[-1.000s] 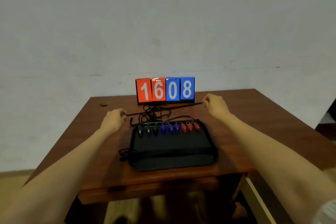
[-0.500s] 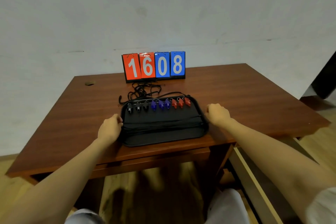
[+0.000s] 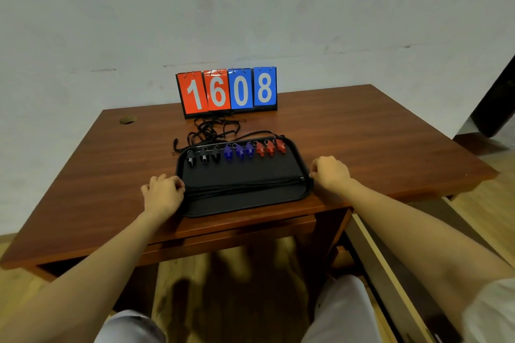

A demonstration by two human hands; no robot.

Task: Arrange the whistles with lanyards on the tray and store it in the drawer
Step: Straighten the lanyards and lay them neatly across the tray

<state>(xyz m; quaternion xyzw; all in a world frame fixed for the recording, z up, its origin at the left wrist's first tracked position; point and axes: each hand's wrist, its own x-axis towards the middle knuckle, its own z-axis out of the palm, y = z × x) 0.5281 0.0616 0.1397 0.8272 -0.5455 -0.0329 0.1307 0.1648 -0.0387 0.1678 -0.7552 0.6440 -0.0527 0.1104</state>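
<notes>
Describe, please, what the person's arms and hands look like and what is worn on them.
Both the left hand and the right hand are bare: no gloves, rings, watch or bracelet show. The forearms are uncovered too. A short pale sleeve shows only on the right upper arm, at the picture's lower right edge; no left sleeve is in view.

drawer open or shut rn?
Open: the drawer juts out at lower right, beside the table; the tray sits on the tabletop.

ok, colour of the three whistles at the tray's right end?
Red, clearest in the head view; they sit beside the blue ones on the black tray.
</notes>
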